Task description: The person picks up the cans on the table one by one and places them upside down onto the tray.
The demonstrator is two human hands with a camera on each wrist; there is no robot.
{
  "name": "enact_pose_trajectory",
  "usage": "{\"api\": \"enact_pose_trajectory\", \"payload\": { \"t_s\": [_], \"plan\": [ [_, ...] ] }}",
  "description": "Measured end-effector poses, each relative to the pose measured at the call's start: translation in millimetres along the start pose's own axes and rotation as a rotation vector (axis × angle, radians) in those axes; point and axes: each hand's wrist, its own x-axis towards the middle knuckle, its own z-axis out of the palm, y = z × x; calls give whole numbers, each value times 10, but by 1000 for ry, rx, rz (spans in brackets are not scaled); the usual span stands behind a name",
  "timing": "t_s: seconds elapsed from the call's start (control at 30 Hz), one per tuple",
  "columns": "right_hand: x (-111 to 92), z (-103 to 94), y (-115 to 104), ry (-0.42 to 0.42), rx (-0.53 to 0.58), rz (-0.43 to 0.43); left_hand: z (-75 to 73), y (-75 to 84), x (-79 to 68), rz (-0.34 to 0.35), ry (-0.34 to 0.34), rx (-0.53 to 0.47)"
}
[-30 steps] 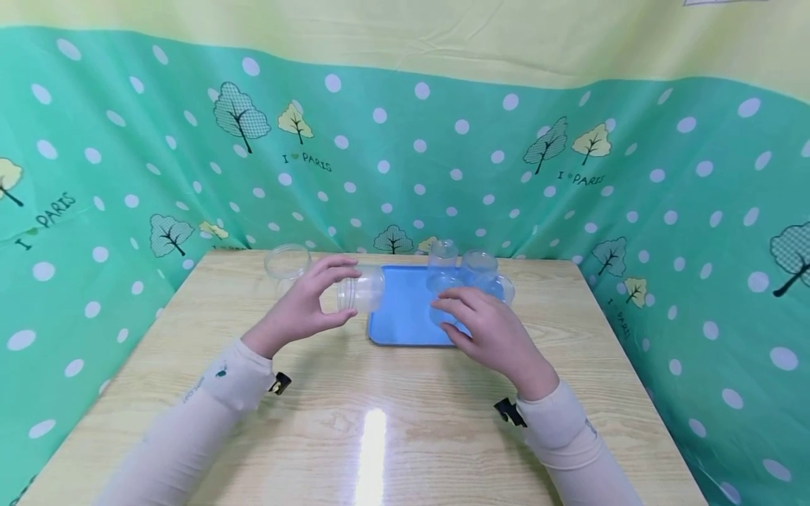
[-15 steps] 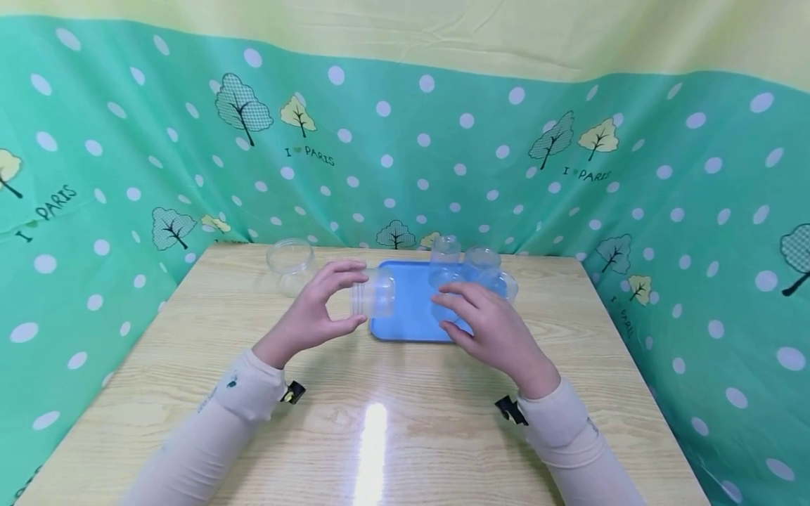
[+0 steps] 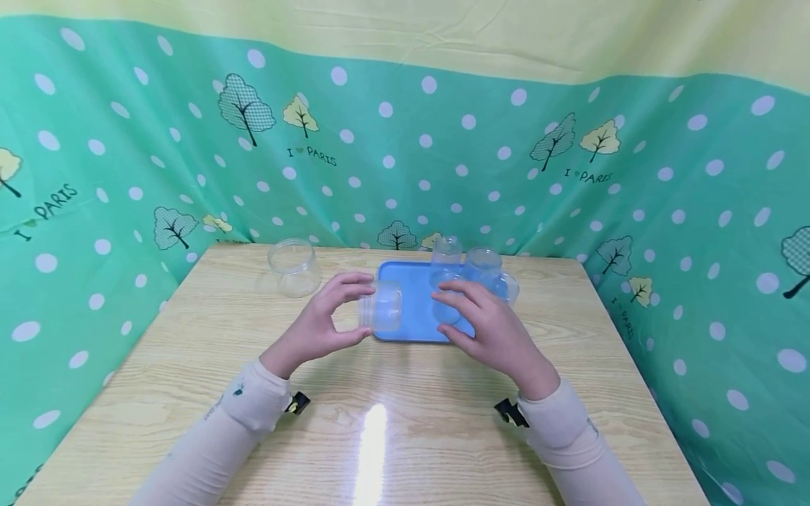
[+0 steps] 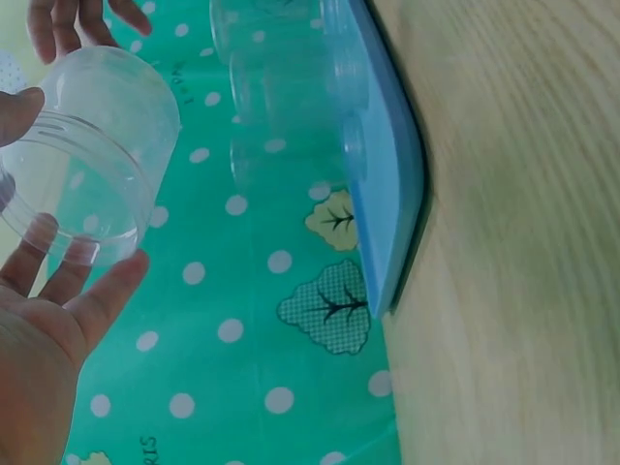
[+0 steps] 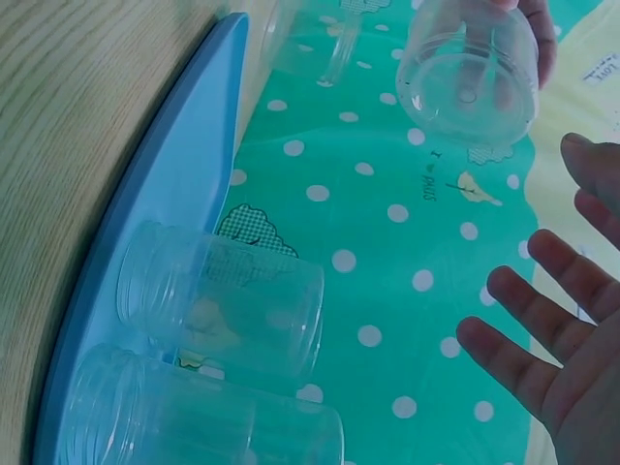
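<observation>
My left hand (image 3: 329, 316) grips a clear plastic jar (image 3: 384, 307) by its threaded mouth, fingers and thumb around the rim. The jar lies sideways in the air, its base pointing right, near the left side of a blue tray (image 3: 408, 273). Over the tray's right part hovers my right hand (image 3: 490, 327), fingers spread and loosely bent, apart from the held jar. In the right wrist view, its fingers (image 5: 523, 363) hold nothing. Several clear jars stand on the tray, among them one (image 5: 242, 300) with its threaded mouth down.
Another clear jar (image 3: 297, 273) stands on the wooden table (image 3: 329, 436) at the back left, outside the tray. A green dotted curtain (image 3: 405, 161) hangs behind the table and along both sides.
My left hand has moved right and a little nearer to me, carrying the jar toward my right hand. The right hand has hardly moved.
</observation>
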Motion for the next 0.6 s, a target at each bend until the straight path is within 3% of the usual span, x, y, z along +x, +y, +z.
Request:
{"api": "enact_pose_trajectory", "payload": {
  "t_s": [0.3,0.6],
  "plan": [
    [12,33,11,46,81,-19,37,51,-15,21,-8,-67],
    [19,28,-23,11,243,26,62,143,-46,0,-7,-112]
  ]
}}
